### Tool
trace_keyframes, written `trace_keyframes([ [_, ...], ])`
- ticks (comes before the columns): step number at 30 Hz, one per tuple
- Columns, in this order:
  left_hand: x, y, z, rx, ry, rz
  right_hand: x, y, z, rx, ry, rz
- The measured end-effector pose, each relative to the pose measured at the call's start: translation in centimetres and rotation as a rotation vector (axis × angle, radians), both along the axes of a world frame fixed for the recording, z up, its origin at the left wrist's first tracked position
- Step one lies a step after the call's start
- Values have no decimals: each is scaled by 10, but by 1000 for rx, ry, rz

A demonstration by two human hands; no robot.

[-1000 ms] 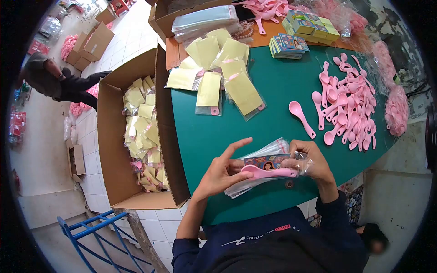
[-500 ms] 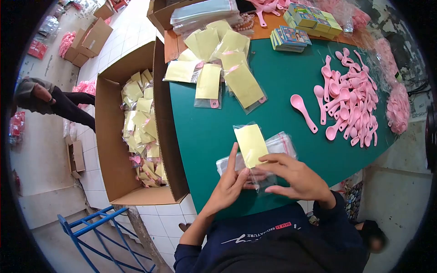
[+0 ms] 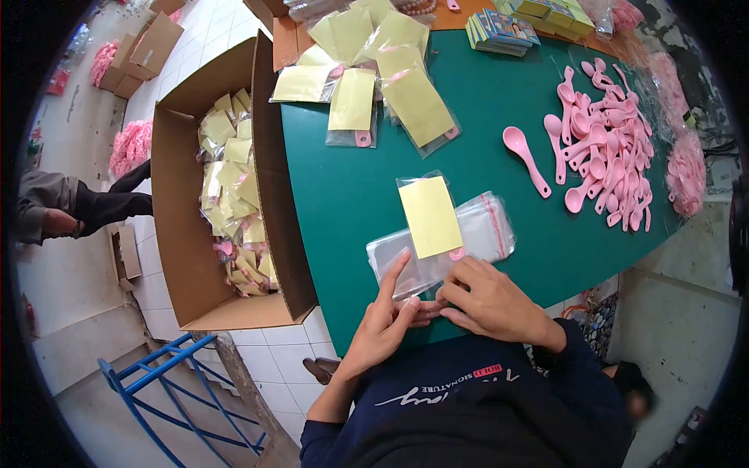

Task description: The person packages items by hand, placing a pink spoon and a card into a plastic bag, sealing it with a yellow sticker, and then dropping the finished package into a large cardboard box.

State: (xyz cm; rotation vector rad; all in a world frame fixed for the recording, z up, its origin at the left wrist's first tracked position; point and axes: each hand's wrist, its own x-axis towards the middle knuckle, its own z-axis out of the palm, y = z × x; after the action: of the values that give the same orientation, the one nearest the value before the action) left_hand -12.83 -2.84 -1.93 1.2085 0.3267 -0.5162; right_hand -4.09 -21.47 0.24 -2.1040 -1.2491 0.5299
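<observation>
A clear plastic bag with a yellow card lies on a stack of clear plastic bags on the green table. The end of a pink spoon handle shows below the card. My left hand is at the stack's near edge, index finger stretched forward and thumb apart from it. Its other fingers reach toward my right hand, just below the spoon handle. The right hand's fingers are bent together in a pinch, and whatever is between them is hidden.
Loose pink spoons are heaped at the right, with a single spoon beside them. Bagged yellow cards lie at the far left of the table. A cardboard box of similar packs stands left, near a blue metal frame.
My view has shifted, so the table appears higher. Both hands have drawn back toward my body from the yellow-card pack, which stays on the stack. My right fingers have curled together.
</observation>
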Motion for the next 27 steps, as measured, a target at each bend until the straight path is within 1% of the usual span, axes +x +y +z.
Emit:
trace_keyframes([
  [4, -4, -1, -4, 49, -43, -13, -4, 4, -6, 16, -33, 3],
  [7, -5, -2, -6, 138, -132, -24, -4, 5, -6, 17, -63, 19],
  [10, -2, -6, -12, 109, -114, 24, -5, 7, -4, 15, -124, 46],
  [13, 13, -10, 4, 304, -77, -57, -6, 9, -7, 47, -223, 83],
  [15, 14, -13, -1, 372, -122, -11, -6, 8, -11, 49, -301, 111],
  [16, 14, -14, -4, 405, -144, 9, -3, 5, -8, 86, -175, 184],
  [18, 16, -14, -7, 342, -141, 86, 14, -5, 3, 161, 74, 332],
  [20, 15, -14, -9, 248, -141, 155, 47, -26, 11, 219, 378, 438],
  [21, 16, -13, -8, 209, -126, 91, 70, -45, 20, 219, 518, 381],
  [22, 18, -11, -5, 171, -110, 28, 103, -66, 22, 285, 453, 362],
  [23, 19, -9, -4, 135, -97, -38, 127, -95, 19, 250, 402, 106],
  [24, 19, -9, -5, 122, -92, -31, 157, -116, 18, 410, 611, -141],
  [25, 18, -9, -7, 107, -86, -25, 184, -143, 6, 151, -18, -733],
  [27, 17, -10, -9, 80, -91, -13, 176, -142, 12, 99, -151, -816],
])
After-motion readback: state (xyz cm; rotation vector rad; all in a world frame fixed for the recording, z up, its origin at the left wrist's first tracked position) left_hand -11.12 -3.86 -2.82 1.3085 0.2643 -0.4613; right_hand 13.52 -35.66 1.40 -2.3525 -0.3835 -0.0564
